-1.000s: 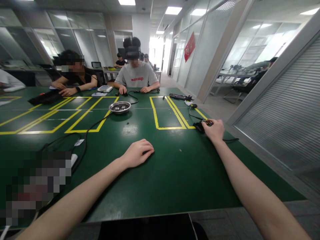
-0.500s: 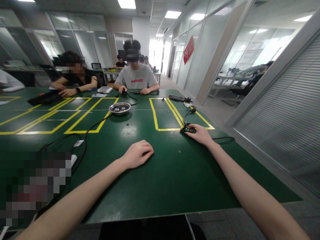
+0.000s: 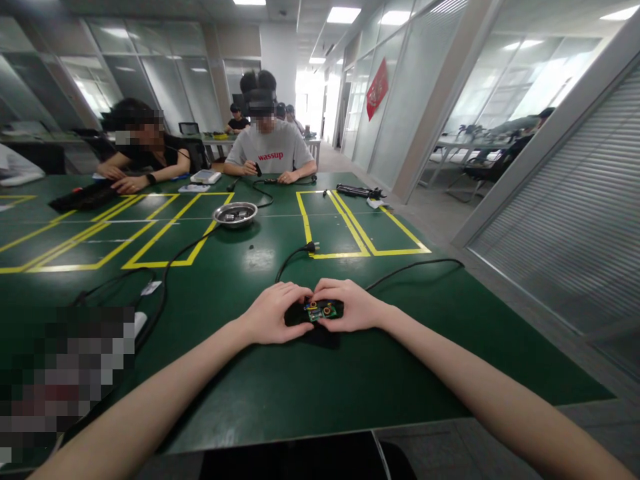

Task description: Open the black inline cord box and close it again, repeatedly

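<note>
A small green circuit board [image 3: 315, 316] with copper coils, in what looks like an opened black power adapter, is held just above the green table. My right hand [image 3: 357, 305] grips its right side, with the thumb below and the fingers above. Around its left end curl the thumb and fingers of my left hand [image 3: 273, 312]. One black cord [image 3: 291, 257] leads from behind my left hand to a plug [image 3: 313, 247] on the table. Another black cord [image 3: 415, 265] runs off to the right. My fingers hide the ends of the adapter.
A metal bowl [image 3: 235, 215] with small metal parts stands ahead on the left. Yellow tape [image 3: 340, 255] marks rectangles on the table. A folded black tripod-like object [image 3: 357, 191] lies at the far right. Two people work across the table. A long cable [image 3: 173, 263] lies at left.
My right hand has brought the adapter and its cords from the right to the middle, beside my left hand. My left hand has opened its grasp around the adapter's left end.
</note>
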